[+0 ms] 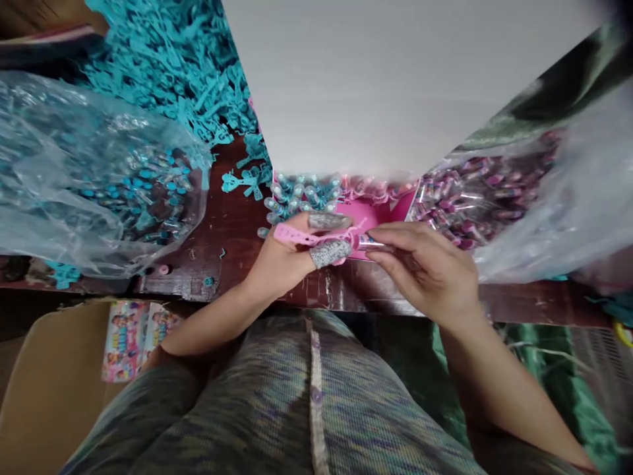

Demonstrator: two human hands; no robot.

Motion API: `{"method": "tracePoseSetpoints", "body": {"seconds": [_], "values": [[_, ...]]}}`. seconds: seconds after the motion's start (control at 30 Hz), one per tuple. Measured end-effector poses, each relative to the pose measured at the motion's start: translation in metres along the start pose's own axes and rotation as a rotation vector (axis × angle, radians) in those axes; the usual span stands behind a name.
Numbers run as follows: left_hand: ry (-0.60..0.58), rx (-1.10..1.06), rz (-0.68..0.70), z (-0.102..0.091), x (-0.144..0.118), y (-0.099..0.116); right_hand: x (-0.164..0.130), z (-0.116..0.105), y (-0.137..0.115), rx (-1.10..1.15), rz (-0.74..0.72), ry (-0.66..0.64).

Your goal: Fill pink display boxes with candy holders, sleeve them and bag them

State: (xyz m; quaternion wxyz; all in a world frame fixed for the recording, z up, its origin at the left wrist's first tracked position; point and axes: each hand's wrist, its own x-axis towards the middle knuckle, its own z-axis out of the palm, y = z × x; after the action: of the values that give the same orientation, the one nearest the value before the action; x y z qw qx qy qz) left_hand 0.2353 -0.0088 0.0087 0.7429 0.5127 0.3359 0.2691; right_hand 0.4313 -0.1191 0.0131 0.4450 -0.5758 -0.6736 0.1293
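1. At the near edge of the pink box (378, 212), the left hand (284, 260) pinches a pink strap (291, 234) between thumb and finger (both wear grey wraps (330, 253)).
2. Over that same box edge, the right hand (438, 270) pinches a small clear tube (368, 242) between thumb and forefinger, its end at the strap's loop.
3. Left of the box lie heaped teal straps (168, 66) and a bag of teal-capped tubes (143, 181).
4. Right of the box, pink-capped tubes (467, 211) lie massed.

On the table (227, 221), the box (373, 211) sits between the left bag (44, 198) and right bag (583, 191); straps (173, 63) lie behind the former.
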Motion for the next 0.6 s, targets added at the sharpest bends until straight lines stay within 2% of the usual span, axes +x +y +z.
{"method": "tracePoseSetpoints", "body": {"seconds": [0.1,0.27,0.37,0.5,0.6], "values": [[-0.085,-0.052,-0.067,0.006,-0.003,-0.001,-0.008,-0.002,-0.001,-0.064,0.004,0.014],[-0.062,-0.123,-0.103,0.012,-0.006,-0.011,-0.016,-0.002,-0.005,-0.097,-0.021,0.001],[-0.027,-0.084,-0.017,0.016,-0.012,-0.013,-0.022,-0.001,-0.012,-0.151,-0.032,0.024],[-0.03,0.171,0.153,0.02,-0.022,-0.007,-0.032,-0.002,-0.021,-0.244,-0.081,0.049],[-0.057,0.308,0.274,0.02,-0.024,-0.009,-0.035,-0.003,-0.02,-0.164,-0.016,0.024]]}}
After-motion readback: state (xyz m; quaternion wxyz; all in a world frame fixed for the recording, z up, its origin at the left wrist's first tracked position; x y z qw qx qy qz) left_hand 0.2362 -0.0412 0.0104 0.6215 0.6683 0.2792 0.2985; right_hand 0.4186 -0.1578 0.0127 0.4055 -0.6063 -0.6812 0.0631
